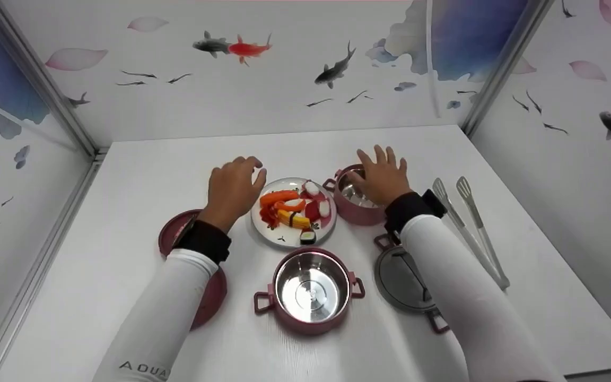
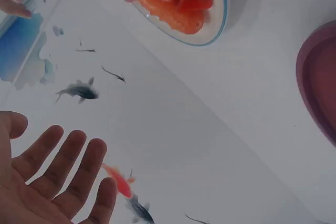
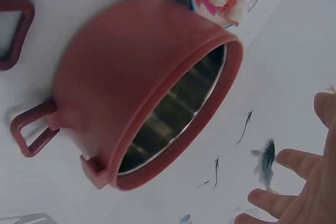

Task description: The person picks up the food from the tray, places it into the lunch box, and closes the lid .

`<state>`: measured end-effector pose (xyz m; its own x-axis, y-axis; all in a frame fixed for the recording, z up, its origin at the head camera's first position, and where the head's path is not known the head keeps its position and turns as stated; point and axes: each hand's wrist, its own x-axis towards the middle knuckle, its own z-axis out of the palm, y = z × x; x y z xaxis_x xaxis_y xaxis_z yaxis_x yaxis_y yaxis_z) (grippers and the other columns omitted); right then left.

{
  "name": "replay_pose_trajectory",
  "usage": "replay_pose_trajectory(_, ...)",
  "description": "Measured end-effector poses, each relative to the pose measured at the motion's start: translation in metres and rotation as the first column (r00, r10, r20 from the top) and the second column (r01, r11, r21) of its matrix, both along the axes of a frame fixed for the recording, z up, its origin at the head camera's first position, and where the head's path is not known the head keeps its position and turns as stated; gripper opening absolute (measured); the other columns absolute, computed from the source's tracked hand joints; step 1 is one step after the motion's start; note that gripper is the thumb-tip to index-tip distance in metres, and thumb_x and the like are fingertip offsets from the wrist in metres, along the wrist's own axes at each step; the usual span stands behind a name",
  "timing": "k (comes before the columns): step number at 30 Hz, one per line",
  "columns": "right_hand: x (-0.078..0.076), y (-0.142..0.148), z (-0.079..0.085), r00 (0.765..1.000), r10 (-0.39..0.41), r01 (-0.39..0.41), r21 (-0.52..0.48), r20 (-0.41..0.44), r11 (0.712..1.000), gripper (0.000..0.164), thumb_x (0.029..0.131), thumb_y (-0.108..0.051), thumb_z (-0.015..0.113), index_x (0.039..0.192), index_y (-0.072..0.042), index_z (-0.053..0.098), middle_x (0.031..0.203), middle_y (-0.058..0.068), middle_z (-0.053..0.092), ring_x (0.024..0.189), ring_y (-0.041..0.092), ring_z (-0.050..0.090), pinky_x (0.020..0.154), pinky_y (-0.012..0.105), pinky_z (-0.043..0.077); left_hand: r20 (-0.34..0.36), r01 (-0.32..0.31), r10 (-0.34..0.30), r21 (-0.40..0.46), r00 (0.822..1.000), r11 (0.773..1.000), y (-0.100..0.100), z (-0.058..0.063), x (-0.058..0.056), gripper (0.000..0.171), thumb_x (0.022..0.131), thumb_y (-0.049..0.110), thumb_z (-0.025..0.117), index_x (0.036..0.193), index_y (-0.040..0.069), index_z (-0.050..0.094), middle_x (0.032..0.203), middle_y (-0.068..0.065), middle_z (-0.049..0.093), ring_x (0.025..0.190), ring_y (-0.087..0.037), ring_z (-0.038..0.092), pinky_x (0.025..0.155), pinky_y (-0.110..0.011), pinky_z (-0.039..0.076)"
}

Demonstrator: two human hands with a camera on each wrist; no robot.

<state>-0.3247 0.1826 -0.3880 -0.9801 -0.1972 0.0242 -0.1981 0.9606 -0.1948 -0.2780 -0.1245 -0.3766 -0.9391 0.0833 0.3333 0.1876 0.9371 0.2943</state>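
My left hand (image 1: 234,188) hovers at the left of a white plate (image 1: 267,235), its fingers loosely bent and holding nothing; in the left wrist view the fingers of that hand (image 2: 65,182) are spread. On the plate lie toy foods: an orange piece (image 1: 279,198), a yellow piece with a dark band (image 1: 294,218), a sushi roll (image 1: 307,237) and red-and-white pieces. My right hand (image 1: 385,178) is held over a red pot (image 1: 361,213) with fingers spread, gripping nothing. In the right wrist view that pot (image 3: 131,61) shows its steel inside, with the hand beyond its rim.
A second red pot (image 1: 312,324) with two handles stands at the front middle. Right of it lies a grey lid (image 1: 398,281), partly under my right arm. Two slotted utensils (image 1: 478,233) lie at the right. Red oval dishes (image 1: 212,302) sit beneath my left forearm.
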Motion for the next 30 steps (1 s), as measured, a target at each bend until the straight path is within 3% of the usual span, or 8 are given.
replay_pose_trajectory(5, -0.003, 0.042, -0.014, 1.0, -0.027, 0.027, -0.032, 0.002, 0.999, 0.069, 0.104, -0.051, 0.04, 0.159, -0.012, 0.026, 0.161, 0.029, 0.019, 0.149, 0.052, 0.011, 0.115, 0.073, 0.012, 0.044, 0.039, -0.04, 0.032, 0.998, 0.999, -0.008, -0.031, 0.021, 0.026, 0.099, 0.028, 0.058, 0.112, 0.009, 0.071, 0.097, -0.011, 0.072, 0.083, -0.03, 0.067, 0.072, -0.044, 0.054)
replay_pose_trajectory(10, 0.001, 0.092, -0.033, 0.996, -0.08, 0.079, -0.03, -0.05, 0.996, 0.068, 0.104, -0.049, 0.041, 0.156, -0.006, 0.03, 0.153, 0.035, 0.027, 0.143, 0.056, 0.021, 0.11, 0.075, 0.019, 0.195, -0.022, 0.023, -0.003, 0.98, 1.0, -0.01, -0.056, 0.033, 0.031, 0.099, 0.029, 0.058, 0.119, 0.007, 0.067, 0.102, -0.015, 0.072, 0.085, -0.033, 0.068, 0.07, -0.047, 0.056)
replay_pose_trajectory(13, 0.007, 0.117, -0.045, 0.99, -0.127, 0.126, -0.027, -0.059, 0.992, 0.067, 0.104, -0.045, 0.043, 0.153, -0.002, 0.032, 0.149, 0.038, 0.031, 0.14, 0.058, 0.025, 0.107, 0.076, 0.023, 0.342, -0.036, 0.039, -0.016, 0.939, 0.999, -0.011, -0.067, 0.034, 0.045, 0.1, 0.033, 0.055, 0.136, 0.005, 0.057, 0.114, -0.018, 0.07, 0.098, -0.035, 0.069, 0.08, -0.051, 0.056)
replay_pose_trajectory(17, 0.016, 0.143, -0.058, 0.98, -0.197, 0.197, -0.005, 0.001, 0.98, 0.069, 0.103, -0.045, 0.043, 0.153, 0.001, 0.028, 0.147, 0.041, 0.029, 0.136, 0.062, 0.026, 0.102, 0.078, 0.027, 0.537, -0.032, 0.01, 0.03, 0.844, 0.999, -0.01, -0.079, 0.033, 0.066, 0.102, 0.038, 0.05, 0.156, 0.004, 0.032, 0.136, -0.022, 0.06, 0.121, -0.038, 0.061, 0.098, -0.055, 0.05)
replay_pose_trajectory(20, 0.022, 0.156, -0.065, 0.968, -0.243, 0.243, 0.012, 0.055, 0.97, 0.073, 0.103, -0.048, 0.042, 0.153, 0.002, 0.024, 0.145, 0.045, 0.027, 0.132, 0.065, 0.027, 0.097, 0.079, 0.03, 0.611, -0.051, -0.02, 0.098, 0.791, 0.994, -0.009, -0.086, 0.03, 0.074, 0.103, 0.039, 0.047, 0.16, 0.003, 0.018, 0.147, -0.024, 0.05, 0.132, -0.039, 0.052, 0.108, -0.053, 0.044)
replay_pose_trajectory(24, 0.027, 0.168, -0.073, 0.957, -0.281, 0.282, 0.005, 0.073, 0.959, 0.079, 0.101, -0.05, 0.044, 0.152, 0.004, 0.02, 0.135, 0.048, 0.033, 0.122, 0.068, 0.035, 0.089, 0.079, 0.037, 0.673, -0.073, -0.076, 0.191, 0.736, 0.979, -0.007, -0.091, 0.025, 0.082, 0.104, 0.042, 0.045, 0.16, 0.001, 0.002, 0.136, -0.026, 0.056, 0.095, -0.031, 0.07, 0.078, -0.039, 0.057)
replay_pose_trajectory(27, 0.029, 0.178, -0.081, 0.947, -0.312, 0.314, -0.019, 0.073, 0.949, 0.079, 0.099, -0.05, 0.049, 0.15, 0.004, 0.021, 0.126, 0.048, 0.04, 0.113, 0.067, 0.043, 0.082, 0.075, 0.042, 0.701, -0.094, -0.094, 0.225, 0.706, 0.97, -0.004, -0.095, 0.02, 0.086, 0.105, 0.042, 0.043, 0.159, 0.002, -0.01, 0.108, -0.023, 0.066, 0.054, -0.021, 0.061, 0.047, -0.03, 0.047)
replay_pose_trajectory(30, 0.03, 0.19, -0.09, 0.938, -0.339, 0.342, -0.033, 0.079, 0.939, 0.079, 0.098, -0.048, 0.051, 0.147, 0.007, 0.021, 0.118, 0.047, 0.045, 0.106, 0.065, 0.048, 0.077, 0.071, 0.045, 0.713, -0.127, -0.083, 0.237, 0.696, 0.963, -0.001, -0.099, 0.015, 0.089, 0.105, 0.038, 0.045, 0.158, 0.006, -0.019, 0.091, -0.018, 0.066, 0.048, -0.019, 0.057, 0.044, -0.028, 0.045)
